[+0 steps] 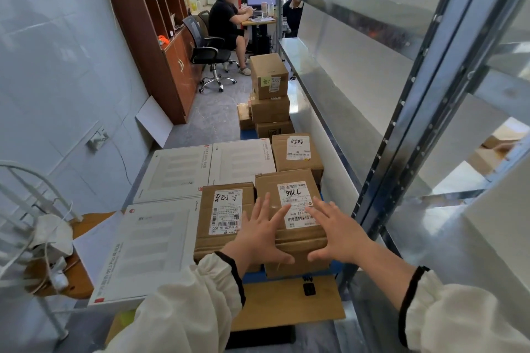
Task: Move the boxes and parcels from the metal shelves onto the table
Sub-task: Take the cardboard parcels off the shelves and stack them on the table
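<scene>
The left hand [262, 233] and right hand [335, 231] are spread with straight fingers over the top of a labelled cardboard box [296, 241] at the tabletop's [253, 276] near right corner. A second cardboard box [226, 209] touches its left side. Flat white boxes [155, 249] cover the left side, and metal shelves [415, 123] stand just to the right.

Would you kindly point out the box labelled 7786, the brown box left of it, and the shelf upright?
box labelled 7786 [296, 199]: head view, on its white shipping label.
brown box [226, 213]: head view, on its top label.
shelf upright [415, 123]: head view, mid-height on the metal post.
</scene>
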